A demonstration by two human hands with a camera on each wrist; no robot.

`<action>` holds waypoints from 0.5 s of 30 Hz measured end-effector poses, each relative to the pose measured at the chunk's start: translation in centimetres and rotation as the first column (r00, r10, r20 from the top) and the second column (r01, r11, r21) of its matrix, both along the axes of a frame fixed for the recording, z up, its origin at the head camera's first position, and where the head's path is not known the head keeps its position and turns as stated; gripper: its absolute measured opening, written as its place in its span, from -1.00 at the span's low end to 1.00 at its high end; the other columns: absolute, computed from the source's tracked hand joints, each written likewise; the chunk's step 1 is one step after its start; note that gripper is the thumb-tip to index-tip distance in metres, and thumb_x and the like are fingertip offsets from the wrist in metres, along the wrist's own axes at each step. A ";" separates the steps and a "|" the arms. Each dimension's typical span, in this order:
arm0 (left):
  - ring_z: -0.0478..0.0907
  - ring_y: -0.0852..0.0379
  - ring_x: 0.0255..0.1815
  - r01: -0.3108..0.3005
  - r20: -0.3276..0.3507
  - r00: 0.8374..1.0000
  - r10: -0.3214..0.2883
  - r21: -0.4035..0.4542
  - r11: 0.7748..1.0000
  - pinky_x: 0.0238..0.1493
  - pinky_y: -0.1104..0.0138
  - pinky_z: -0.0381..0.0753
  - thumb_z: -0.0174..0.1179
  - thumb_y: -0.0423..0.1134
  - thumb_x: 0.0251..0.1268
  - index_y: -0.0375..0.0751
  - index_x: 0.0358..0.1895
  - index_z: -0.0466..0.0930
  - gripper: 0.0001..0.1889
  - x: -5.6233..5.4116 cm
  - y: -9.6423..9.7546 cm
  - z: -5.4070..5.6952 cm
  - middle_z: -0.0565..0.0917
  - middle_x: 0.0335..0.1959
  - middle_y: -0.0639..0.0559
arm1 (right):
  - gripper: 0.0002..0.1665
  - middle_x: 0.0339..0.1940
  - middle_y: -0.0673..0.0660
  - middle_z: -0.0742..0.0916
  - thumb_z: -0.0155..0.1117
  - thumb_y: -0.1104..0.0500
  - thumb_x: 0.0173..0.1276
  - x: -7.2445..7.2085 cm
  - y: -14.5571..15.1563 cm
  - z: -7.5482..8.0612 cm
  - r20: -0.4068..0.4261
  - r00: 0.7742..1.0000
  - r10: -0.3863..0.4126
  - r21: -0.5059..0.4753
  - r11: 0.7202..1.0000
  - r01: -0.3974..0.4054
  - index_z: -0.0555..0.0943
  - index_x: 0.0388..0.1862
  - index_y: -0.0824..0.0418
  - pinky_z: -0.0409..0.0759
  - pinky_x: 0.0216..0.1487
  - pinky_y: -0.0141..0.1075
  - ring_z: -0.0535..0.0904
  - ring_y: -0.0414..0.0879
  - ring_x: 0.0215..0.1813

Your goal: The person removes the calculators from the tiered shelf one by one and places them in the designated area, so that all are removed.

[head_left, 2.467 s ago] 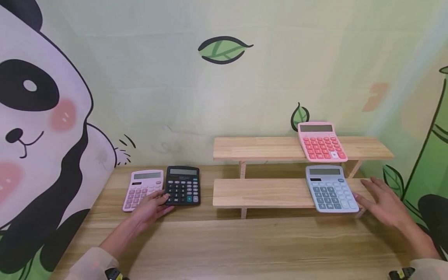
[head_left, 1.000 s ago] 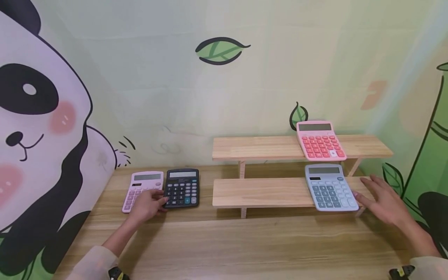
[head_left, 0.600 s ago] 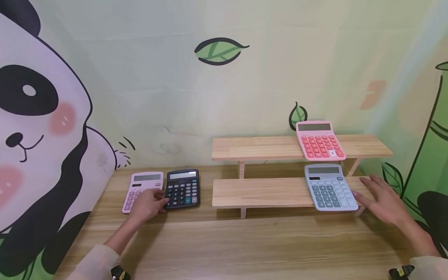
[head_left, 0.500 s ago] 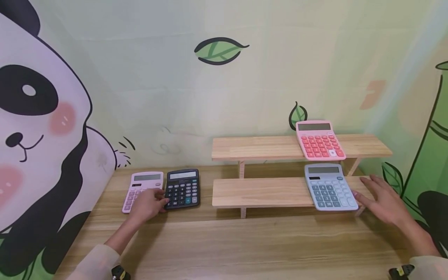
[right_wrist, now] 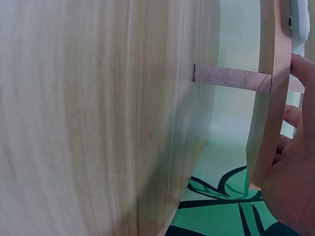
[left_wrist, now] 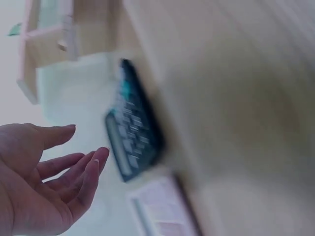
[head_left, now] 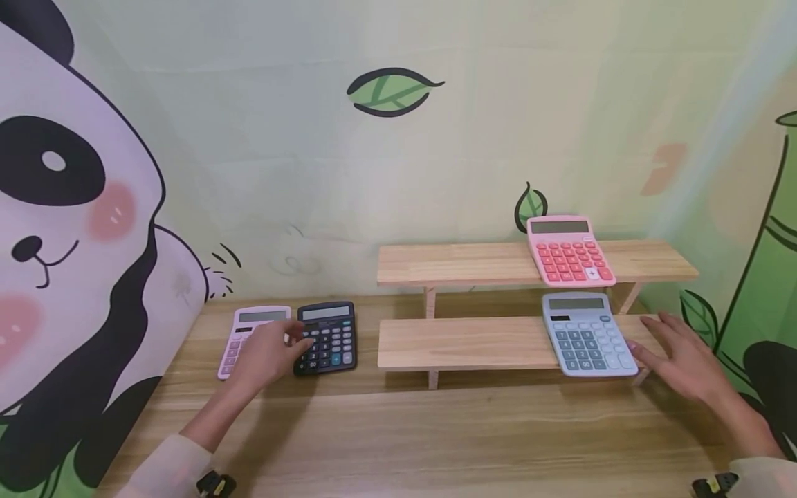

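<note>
As the black rectangular plastic calculator (head_left: 336,342) is supported by the streaked, wood-grained desk (head_left: 436,436) to the left of the pale two-tier wooden stand (head_left: 432,302), it is best handled by its side edges, so that no raised keys are pressed. Above its left part, nothing is held by the left hand (head_left: 268,351): in the blurred left wrist view, a gap is shown between thumb and loosely bent fingers. Since the pale pink plastic calculator (head_left: 261,315) is set just beside, farther from the stand, the hand is best raised straight up, lest that case be nudged.

At the stand's right end, the right hand (head_left: 685,360) is rested on the lower tier (head_left: 467,341), thumb apart from the fingers; the pale blue, round-cornered plastic calculator (head_left: 588,335) there seems to be touched by the thumb, so only light pressure is advised. Speckled, rougher grain is shown on the stand's leg (right_wrist: 231,77). By the upper tier (head_left: 454,263), a pink plastic calculator with coral-red keys (head_left: 569,249) is carried. Behind the stand, a faintly creased, cloth-like backdrop (head_left: 448,166) printed with green leaves (head_left: 395,91) is hung.
</note>
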State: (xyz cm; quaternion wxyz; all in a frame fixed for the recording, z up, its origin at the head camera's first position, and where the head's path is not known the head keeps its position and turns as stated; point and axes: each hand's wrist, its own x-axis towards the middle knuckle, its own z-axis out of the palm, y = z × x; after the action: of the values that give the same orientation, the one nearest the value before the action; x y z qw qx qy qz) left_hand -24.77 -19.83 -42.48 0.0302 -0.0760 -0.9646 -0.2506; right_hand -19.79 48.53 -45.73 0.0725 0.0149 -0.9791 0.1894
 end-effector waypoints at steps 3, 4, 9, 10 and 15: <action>0.70 -0.06 -0.05 0.035 -0.013 0.999 -0.034 0.051 0.998 0.02 -0.01 0.76 0.34 -0.12 0.51 -0.35 0.25 0.67 -0.57 0.6 1.7 1.8 0.77 0.06 -0.20 | -0.04 0.57 0.70 0.12 0.08 -0.23 0.66 0.0 0.1 0.0 -0.004 1.000 0.004 0.000 1.000 -0.004 0.18 0.60 0.53 0.04 0.31 0.70 -0.05 0.70 0.56; 0.72 -0.07 -0.02 0.045 -0.017 0.999 -0.044 0.070 0.997 0.06 -0.02 0.76 0.34 -0.12 0.52 -0.34 0.26 0.66 -0.57 0.9 2.3 2.3 0.77 0.09 -0.21 | -0.04 0.57 0.70 0.12 0.08 -0.23 0.66 0.0 0.1 0.1 -0.005 1.000 0.005 0.001 1.000 -0.005 0.18 0.60 0.53 0.04 0.31 0.70 -0.05 0.70 0.56; 0.76 -0.06 0.04 0.132 -0.085 0.989 -0.120 0.148 0.980 0.11 -0.01 0.77 0.37 -0.12 0.50 -0.27 0.28 0.67 -0.58 1.9 5.4 4.4 0.77 0.10 -0.16 | -0.03 0.58 0.70 0.10 0.07 -0.25 0.66 0.0 0.2 0.0 0.010 1.000 0.001 0.001 1.000 -0.001 0.17 0.60 0.53 0.03 0.31 0.70 -0.06 0.70 0.56; 0.77 -0.05 0.03 0.152 -0.105 0.985 -0.136 0.161 0.975 0.08 0.01 0.78 0.38 -0.13 0.49 -0.27 0.26 0.68 -0.58 2.1 6.0 4.7 0.78 0.08 -0.15 | -0.02 0.58 0.71 0.10 0.07 -0.25 0.66 0.0 0.2 0.0 0.010 1.000 0.001 0.001 1.000 -0.001 0.17 0.60 0.53 0.03 0.31 0.70 -0.06 0.71 0.56; 0.77 0.01 0.00 0.237 -0.158 0.966 -0.204 0.228 0.944 0.02 0.12 0.81 0.41 -0.15 0.46 -0.26 0.25 0.68 -0.59 2.9 9.0 6.1 0.78 0.05 -0.12 | -0.02 0.58 0.71 0.10 0.08 -0.25 0.65 0.0 0.1 0.0 0.006 1.000 0.004 -0.007 1.000 -0.004 0.18 0.59 0.54 0.05 0.30 0.70 -0.05 0.71 0.56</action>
State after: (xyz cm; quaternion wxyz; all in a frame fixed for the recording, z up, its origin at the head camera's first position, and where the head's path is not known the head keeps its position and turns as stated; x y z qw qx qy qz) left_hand -21.92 -10.79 -36.41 0.0750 -0.1956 -0.9076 -0.3639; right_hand -19.77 48.61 -45.77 0.0691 0.0161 -0.9787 0.1929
